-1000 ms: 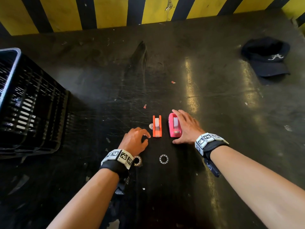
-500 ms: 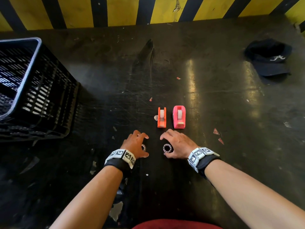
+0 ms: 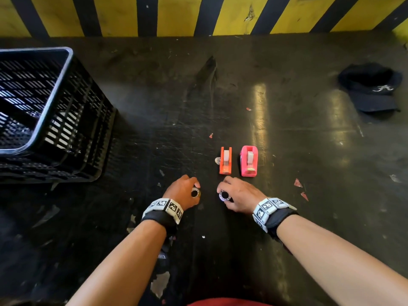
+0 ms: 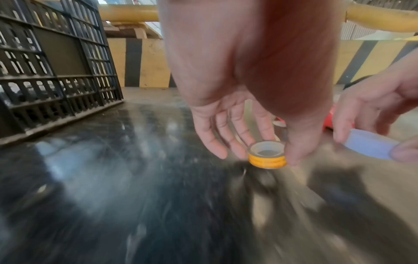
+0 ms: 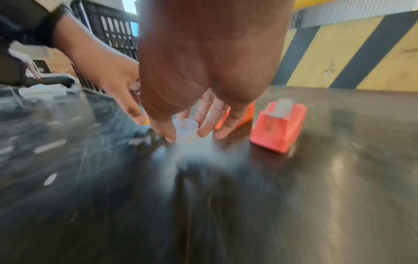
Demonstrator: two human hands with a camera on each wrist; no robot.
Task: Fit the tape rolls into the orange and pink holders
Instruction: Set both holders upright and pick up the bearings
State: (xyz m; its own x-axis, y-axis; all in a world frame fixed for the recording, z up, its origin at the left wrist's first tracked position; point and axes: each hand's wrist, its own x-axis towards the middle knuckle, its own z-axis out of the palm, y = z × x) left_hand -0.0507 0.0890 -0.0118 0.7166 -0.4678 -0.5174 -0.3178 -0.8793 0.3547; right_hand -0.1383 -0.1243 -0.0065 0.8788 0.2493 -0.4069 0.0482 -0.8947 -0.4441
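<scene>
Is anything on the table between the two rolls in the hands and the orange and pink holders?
Nothing visible. The left hand pinches the yellow roll, the right hand the clear roll; only bare table separates them from the orange holder and pink holder just beyond.

From the hands, the orange holder (image 3: 225,160) and pink holder (image 3: 249,161) stand close at 12 o'clock, side by side with a narrow gap between them. The dark surface (image 3: 309,195) lies open toward 3 o'clock, with only small red scraps (image 3: 298,183) there. A black crate (image 3: 50,120) blocks 10 o'clock. A cap (image 3: 371,87) lies well off at 2 o'clock. The striped wall (image 3: 198,16) closes off 12 o'clock beyond.
</scene>
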